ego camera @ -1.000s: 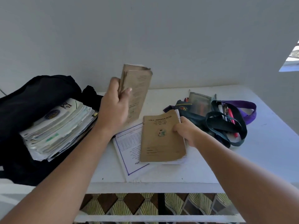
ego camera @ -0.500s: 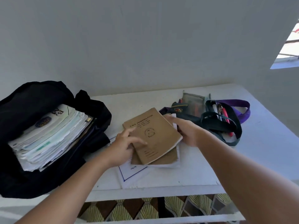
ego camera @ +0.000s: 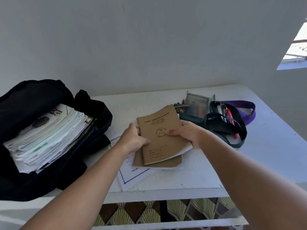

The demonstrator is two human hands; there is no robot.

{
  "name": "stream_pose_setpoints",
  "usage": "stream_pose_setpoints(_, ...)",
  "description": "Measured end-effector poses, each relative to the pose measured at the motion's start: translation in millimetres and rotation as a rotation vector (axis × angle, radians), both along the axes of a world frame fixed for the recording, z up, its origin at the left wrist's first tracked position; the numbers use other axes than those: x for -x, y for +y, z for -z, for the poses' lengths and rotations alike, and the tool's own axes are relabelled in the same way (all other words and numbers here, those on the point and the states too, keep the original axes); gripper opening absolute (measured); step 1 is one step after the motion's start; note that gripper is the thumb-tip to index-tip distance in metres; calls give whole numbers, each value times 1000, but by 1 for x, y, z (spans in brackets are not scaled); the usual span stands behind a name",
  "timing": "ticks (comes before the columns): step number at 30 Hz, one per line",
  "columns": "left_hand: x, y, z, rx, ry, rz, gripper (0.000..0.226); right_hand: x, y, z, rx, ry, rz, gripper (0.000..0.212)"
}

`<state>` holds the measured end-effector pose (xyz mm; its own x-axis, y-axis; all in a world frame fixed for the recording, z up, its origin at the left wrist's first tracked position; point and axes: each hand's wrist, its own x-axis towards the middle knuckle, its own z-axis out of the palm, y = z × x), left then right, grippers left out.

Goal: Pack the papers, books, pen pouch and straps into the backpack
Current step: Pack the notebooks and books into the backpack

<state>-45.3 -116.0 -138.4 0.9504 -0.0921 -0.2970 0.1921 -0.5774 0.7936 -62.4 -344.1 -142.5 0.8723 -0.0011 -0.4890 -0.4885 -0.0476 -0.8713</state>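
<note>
Brown exercise books (ego camera: 159, 136) lie stacked in the middle of the white table (ego camera: 265, 155). My left hand (ego camera: 132, 140) grips their left edge and my right hand (ego camera: 187, 133) grips their right edge, thumbs on the top cover. Under them lies a white sheet with a blue border (ego camera: 131, 173). The black backpack (ego camera: 33, 97) lies open at the left, with a thick pile of papers (ego camera: 46, 138) inside. A mesh pen pouch (ego camera: 197, 105), dark green straps (ego camera: 224, 127) and a purple strap (ego camera: 245, 112) lie at the right.
The wall stands right behind the table. The table's front edge (ego camera: 166, 195) runs just below the white sheet, with patterned floor tiles (ego camera: 149, 213) showing underneath. A window opening (ego camera: 295, 47) is at the upper right.
My left hand brought its raised brown book down onto the one my right hand held. Both hands now hold the stack together by its sides.
</note>
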Motion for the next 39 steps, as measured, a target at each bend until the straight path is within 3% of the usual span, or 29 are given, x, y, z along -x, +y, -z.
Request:
stream_pose_setpoints(5,-10,-2,-10,369,197,-247,78,13,11,-11,13,-103,17,45)
stream_pose_setpoints(7,-7,2,-19,509,243,-227,64,19,19,-19,6,-193,8,44)
stream_pose_setpoints(9,-4,2,-31,629,148,-202,55,23,26,-33,3,-330,13,42)
stream_pose_setpoints(12,-3,-4,-58,797,-184,-193,52,22,35,-58,-11,-583,105,40)
stream_pose_setpoints(15,0,-14,-70,795,-412,-120,49,21,44,-66,-85,-716,235,38)
stream_pose_setpoints(19,8,-14,-34,670,-363,-104,57,30,46,-26,-44,-594,204,45)
stream_pose_setpoints(24,5,-18,-20,643,-310,-147,53,24,47,-14,-1,-566,235,34)
stream_pose_setpoints(29,-12,-15,-21,447,-117,-210,54,14,42,-28,96,-518,245,62)
stream_pose_setpoints(32,-21,-11,-9,224,61,-114,56,13,34,-21,327,-361,234,72)
stream_pose_setpoints(35,-21,-8,-5,-152,-37,46,54,14,28,-14,622,-258,188,70)
stream_pose_setpoints(39,-20,15,-15,-628,-168,194,62,19,30,-22,980,-293,196,71)
